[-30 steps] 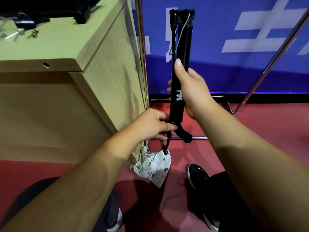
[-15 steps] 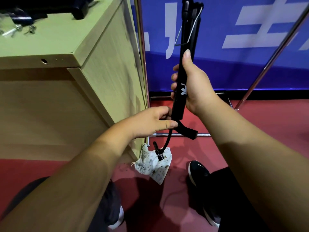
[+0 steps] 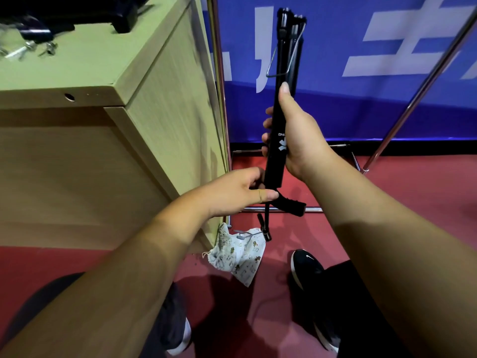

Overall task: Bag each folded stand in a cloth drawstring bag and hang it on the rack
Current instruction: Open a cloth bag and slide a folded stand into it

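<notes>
Both bare forearms reach forward from the lower edge of view, the left crossing up from the left, the right from the right. The right hand (image 3: 299,140) is raised higher and farther out, gripping a slim black folded stand (image 3: 275,171) upright at mid-length: thumb stretched straight up along it, fingertips (image 3: 267,138) wrapped round the far side. The left hand (image 3: 232,193) sits just below, fingers curled, thumb and forefinger pinching at the stand's lower end.

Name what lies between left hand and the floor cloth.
In the head view, a black cord with a toggle dangles from the left hand toward the cloth.
</notes>
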Available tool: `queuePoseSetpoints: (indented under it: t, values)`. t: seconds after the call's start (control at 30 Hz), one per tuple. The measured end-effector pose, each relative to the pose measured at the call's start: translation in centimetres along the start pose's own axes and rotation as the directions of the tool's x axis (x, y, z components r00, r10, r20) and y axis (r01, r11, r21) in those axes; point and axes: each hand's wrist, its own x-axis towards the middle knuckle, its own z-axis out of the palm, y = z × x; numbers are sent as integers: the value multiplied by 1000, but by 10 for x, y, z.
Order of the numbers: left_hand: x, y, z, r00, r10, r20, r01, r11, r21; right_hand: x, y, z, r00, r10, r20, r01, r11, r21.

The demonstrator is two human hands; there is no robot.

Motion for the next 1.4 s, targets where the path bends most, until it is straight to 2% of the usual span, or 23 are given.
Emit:
queuePoseSetpoints:
  t: [0.2, 0.63, 0.77, 0.87, 0.97, 1.03, 1.1, 1.17, 1.2, 1.27, 1.33, 1.4]
  values:
    - [3, -3, 4, 999, -44, -24, 43, 999, -34, 3, 6, 0, 996, -84, 9, 84, 988, -133]
    - [7, -6, 10, 997, -70, -28, 69, 997, -22, 5, 8, -8, 998, -68, 11, 69, 975, -211]
    - [9, -8, 12, 993, -98, -72, 102, 993, 61, 2, 7, -12, 997, -72, 3, 69, 949, -309]
    - [12, -11, 9, 982, -143, -125, 158, 981, 114, 0, 6, -18, 991, -124, -44, 84, 853, -515]
    - [13, -12, 7, 980, -149, -135, 171, 971, 170, -3, 4, -24, 994, -104, -38, 62, 807, -587]
    - [12, -12, 8, 981, -142, -133, 164, 970, 178, -6, 1, -27, 998, -65, -14, 39, 732, -681]
    - [13, -12, 9, 977, -152, -150, 182, 960, 214, -11, -2, -31, 995, 97, 38, -25, 576, -817]
    - [15, -14, 10, 968, -183, -174, 228, 930, 288, -20, -3, -33, 943, 327, 62, -83, 411, -908]
    - [15, -15, 11, 962, -202, -183, 252, 913, 321, -23, -3, -34, 931, 356, 84, -65, 388, -919]
    - [17, -19, 12, 954, -243, -174, 292, 882, 370, -24, -2, -34, 955, 225, 192, 67, 469, -881]
    - [18, -22, 15, 948, -283, -143, 317, 849, 423, -25, -3, -34, 956, -6, 293, 252, 528, -811]
    - [19, -23, 20, 943, -313, -113, 327, 808, 490, -25, 0, -35, 922, -129, 365, 384, 424, -820]
